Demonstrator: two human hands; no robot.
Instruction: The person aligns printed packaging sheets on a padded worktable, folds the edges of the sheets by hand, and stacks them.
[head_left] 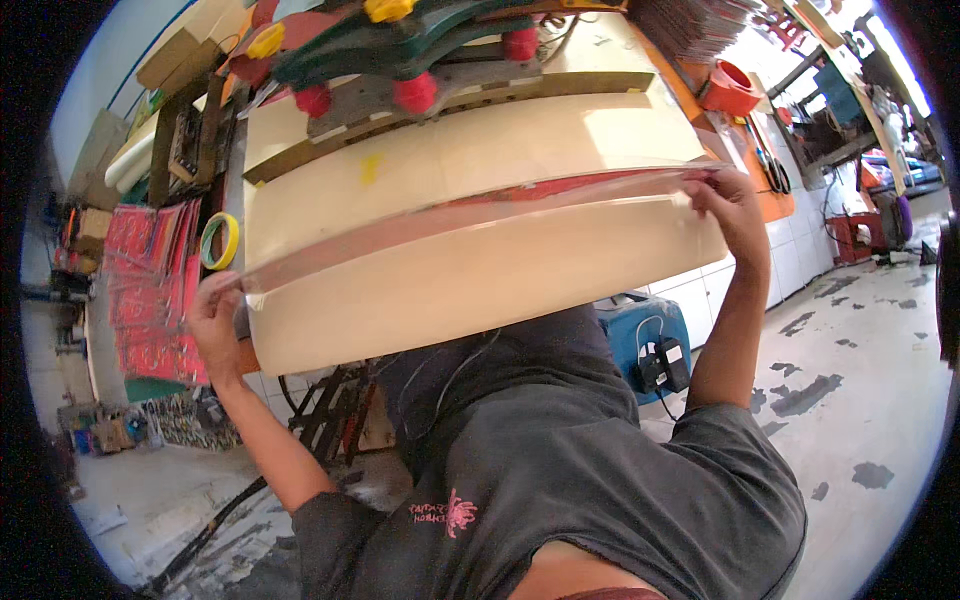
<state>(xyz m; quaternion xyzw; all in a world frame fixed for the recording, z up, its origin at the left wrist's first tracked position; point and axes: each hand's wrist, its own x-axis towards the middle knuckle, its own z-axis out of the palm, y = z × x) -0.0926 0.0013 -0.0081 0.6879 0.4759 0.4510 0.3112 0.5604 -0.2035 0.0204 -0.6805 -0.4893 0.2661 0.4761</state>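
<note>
I hold a large thin sheet (470,215) almost edge-on, so it shows as a long red and clear band across a cream work table (480,270). My left hand (213,310) grips the sheet's left corner at the table's left edge. My right hand (728,195) pinches its right corner near the table's right edge. Both arms are raised from a dark grey shirt at the bottom of the view.
A green press with red and yellow knobs (400,50) sits at the table's far side. A yellow tape roll (220,240) and stacked red printed sheets (150,290) lie at left. An orange tape roll (728,88) is at right. A blue box (640,330) stands under the table.
</note>
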